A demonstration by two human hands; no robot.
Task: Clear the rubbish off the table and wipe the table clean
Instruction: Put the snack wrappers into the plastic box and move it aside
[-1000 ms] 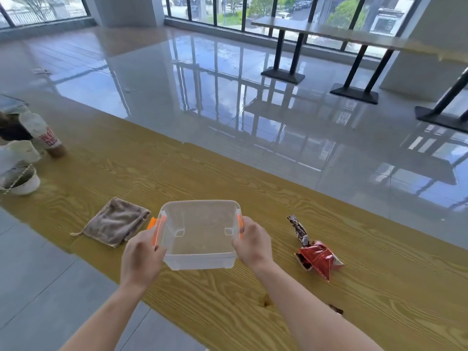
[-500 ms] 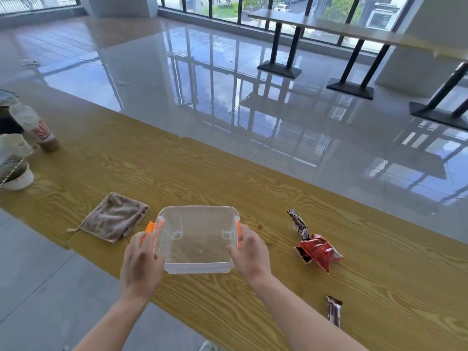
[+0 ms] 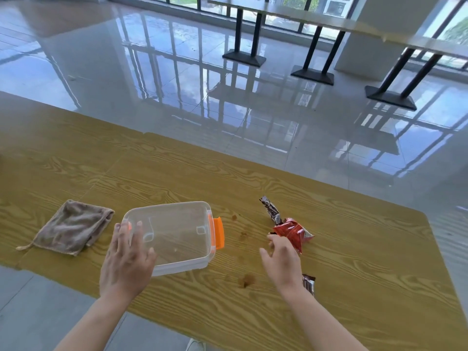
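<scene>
A clear plastic box [image 3: 177, 234] with orange clips rests on the wooden table [image 3: 354, 262]. My left hand [image 3: 125, 264] lies open against the box's near left corner. My right hand [image 3: 281, 259] hovers open just left of a crumpled red snack wrapper [image 3: 295, 233], fingertips close to it. A dark brown wrapper [image 3: 270, 210] lies behind the red one. Another dark wrapper [image 3: 309, 285] peeks out beside my right wrist. A grey-brown cloth [image 3: 71, 228] lies left of the box. Brown stains [image 3: 247, 279] mark the table between box and wrappers.
The table's near edge runs diagonally under my forearms, with grey floor tiles [image 3: 30, 315] below. Beyond the far edge is a glossy floor [image 3: 228, 97] and other tables on black legs [image 3: 314, 62].
The box has been set down on the table. My right hand let go of it and moved right toward the red wrapper. My left hand loosened to an open touch. The view shifted right.
</scene>
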